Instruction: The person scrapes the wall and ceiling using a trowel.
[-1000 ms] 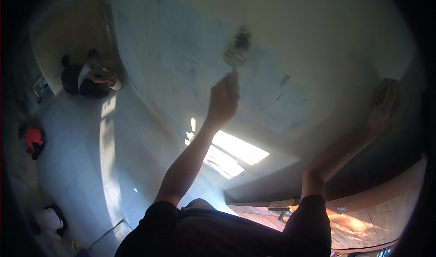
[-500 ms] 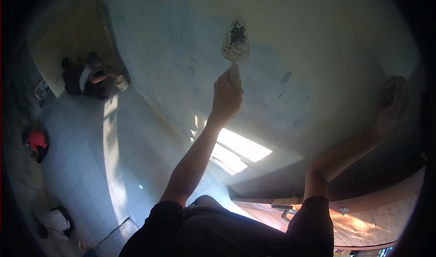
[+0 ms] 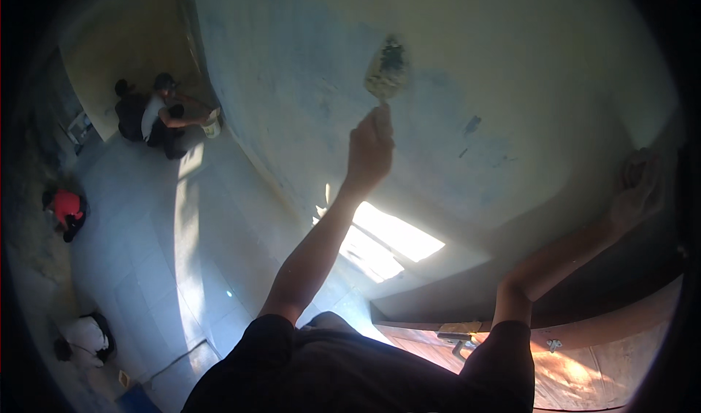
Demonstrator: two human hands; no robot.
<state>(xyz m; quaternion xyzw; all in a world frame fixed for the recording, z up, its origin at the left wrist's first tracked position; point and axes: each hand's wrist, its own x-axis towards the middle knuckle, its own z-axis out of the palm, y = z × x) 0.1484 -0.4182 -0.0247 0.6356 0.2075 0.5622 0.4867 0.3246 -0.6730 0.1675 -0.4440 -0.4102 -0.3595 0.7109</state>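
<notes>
In my left hand point(image 3: 370, 150) is a small pointed trowel point(image 3: 386, 73), its fingers wrapped round the handle. The trowel's blade points up in front of a pale, blue-stained wall point(image 3: 321, 55) and carries a dark patch with light smears. Whether the blade touches the wall, I cannot tell. My right hand point(image 3: 637, 190) is raised near the wall's far right edge, in shadow. Its fingers look bent and blurred; what they hold, if anything, does not show.
A wooden door point(image 3: 577, 376) with a metal handle point(image 3: 460, 346) is at the lower right. At the left, two people point(image 3: 150, 117) crouch by a white bucket point(image 3: 211, 127). Two more people, one in red point(image 3: 67, 205), one in white point(image 3: 86, 340), are farther left on the tiled floor point(image 3: 139, 267).
The view has shifted a little, and the surroundings at the left sit farther right in it. My right hand is slightly lower. My left hand still grips the trowel in front of the wall.
</notes>
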